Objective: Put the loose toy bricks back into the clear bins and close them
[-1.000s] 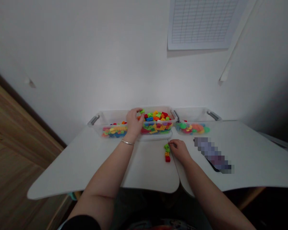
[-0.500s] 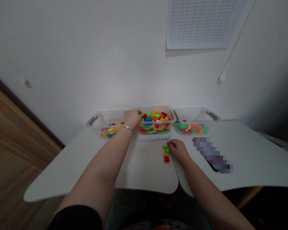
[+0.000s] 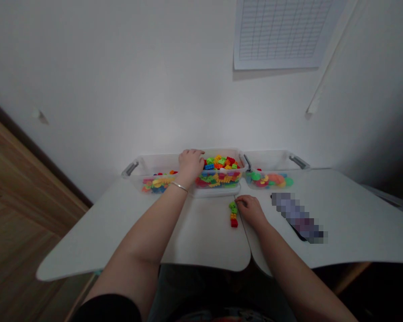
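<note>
My left hand (image 3: 190, 163) reaches into the middle clear bin (image 3: 221, 190), its fingers curled down among the coloured bricks (image 3: 221, 170); what they hold is hidden. A silver bangle sits on that wrist. My right hand (image 3: 250, 209) rests on the white table, its fingertips pinching the green top end of a short row of joined bricks (image 3: 233, 214) that runs green, yellow, red.
Three clear bins stand in a row against the wall: a left bin (image 3: 147, 172) and a right bin (image 3: 275, 163) flank the middle one, each with coloured pieces. A dark flat device (image 3: 298, 217) lies right of my right hand. The white table (image 3: 121, 232) ends in curved front edges.
My left hand held a green brick above the middle bin a second ago; it dropped to the bin's left rim, then moved right into the bricks. The right hand stayed put.
</note>
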Available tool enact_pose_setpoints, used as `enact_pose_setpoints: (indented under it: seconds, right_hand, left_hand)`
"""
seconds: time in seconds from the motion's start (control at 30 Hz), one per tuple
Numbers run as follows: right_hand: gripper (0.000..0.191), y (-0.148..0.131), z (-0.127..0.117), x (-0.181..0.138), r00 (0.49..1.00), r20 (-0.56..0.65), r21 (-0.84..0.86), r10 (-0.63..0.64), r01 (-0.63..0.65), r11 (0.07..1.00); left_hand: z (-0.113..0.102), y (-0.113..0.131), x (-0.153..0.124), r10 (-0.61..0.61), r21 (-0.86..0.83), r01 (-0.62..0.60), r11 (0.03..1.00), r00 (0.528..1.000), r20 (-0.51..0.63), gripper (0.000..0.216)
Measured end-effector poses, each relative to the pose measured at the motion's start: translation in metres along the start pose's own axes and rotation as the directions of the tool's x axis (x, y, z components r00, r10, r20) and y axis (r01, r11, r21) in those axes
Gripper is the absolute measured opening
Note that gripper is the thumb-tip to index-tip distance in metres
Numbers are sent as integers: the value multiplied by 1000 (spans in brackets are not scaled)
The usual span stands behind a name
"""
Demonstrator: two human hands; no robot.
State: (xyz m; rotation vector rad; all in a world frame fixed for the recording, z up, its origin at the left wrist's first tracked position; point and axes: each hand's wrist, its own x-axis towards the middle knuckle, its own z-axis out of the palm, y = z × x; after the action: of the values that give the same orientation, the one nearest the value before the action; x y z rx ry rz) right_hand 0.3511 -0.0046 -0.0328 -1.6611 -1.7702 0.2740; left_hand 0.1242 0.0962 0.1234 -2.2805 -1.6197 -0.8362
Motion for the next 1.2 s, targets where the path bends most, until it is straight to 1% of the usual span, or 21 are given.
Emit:
enact_pose_setpoints:
  seconds: [0.07, 0.13, 0.17, 0.2, 0.23, 0.3, 0.4, 0.5, 0.6, 0.67, 0.73, 0.83, 1.0, 1.1, 1.2]
  right_hand:
    - [27, 0, 0, 0, 1000, -4, 7, -7, 7, 1000]
    - [28, 1, 1, 1, 1000, -5, 9, -6, 6, 1000]
    - [28, 1, 1, 1, 1000, -4, 7, -2, 2, 1000]
    - [29, 1, 1, 1, 1000, -4, 4, 3, -3, 1000]
    - [30, 1, 1, 1, 1000, -4, 1, 8, -8, 1000]
    - [33, 2, 1, 1, 1000, -4, 2, 15, -15, 1000]
    - [37, 3, 2, 1, 1000, -13, 14, 26, -25, 1000]
    - [41, 5, 3, 0, 999, -25, 13, 40, -39, 999]
    - [36, 5, 3, 0, 999, -10, 12, 44, -44, 999]
    - [31, 3, 3, 1, 999, 7, 17, 35, -35, 999]
    - [30, 2, 2, 1, 999, 9, 18, 31, -31, 999]
    - [29, 0, 0, 0, 999, 3, 15, 41, -41, 999]
    - [29, -6, -3, 0, 997, 56, -47, 45, -42, 998]
    - [31, -10, -5, -3, 995, 63, -142, 79, -70, 987]
    - [38, -15, -4, -7, 986, 31, -293, 166, -149, 944]
  left_hand:
    - [-3, 14, -17, 167, -56, -171, 984, 983, -78, 29]
    - [-1, 28, -39, 357, -116, -362, 925, 932, -65, 26]
    - [2, 34, -50, 437, -155, -436, 887, 899, -29, 25]
    - [6, 39, -61, 498, -201, -485, 851, 867, 19, 25]
    - [12, 43, -71, 539, -251, -509, 823, 840, 66, 24]
    - [26, 49, -90, 589, -347, -513, 785, 793, 159, 23]
    - [48, 54, -109, 598, -422, -484, 767, 777, 195, 29]
    - [63, 57, -120, 594, -383, -490, 783, 772, 227, 36]
    - [70, 57, -126, 605, -290, -537, 792, 753, 258, 33]
    - [70, 55, -128, 622, -230, -578, 783, 735, 269, 29]
    - [69, 52, -129, 624, -189, -595, 781, 730, 281, 23]
    - [67, 47, -128, 575, -164, -553, 817, 754, 318, 19]
    - [64, 37, -130, 448, -154, -422, 894, 810, 380, 23]
    - [60, 32, -132, 408, -178, -367, 913, 820, 401, 25]
    - [56, 30, -133, 403, -189, -356, 915, 816, 415, 27]
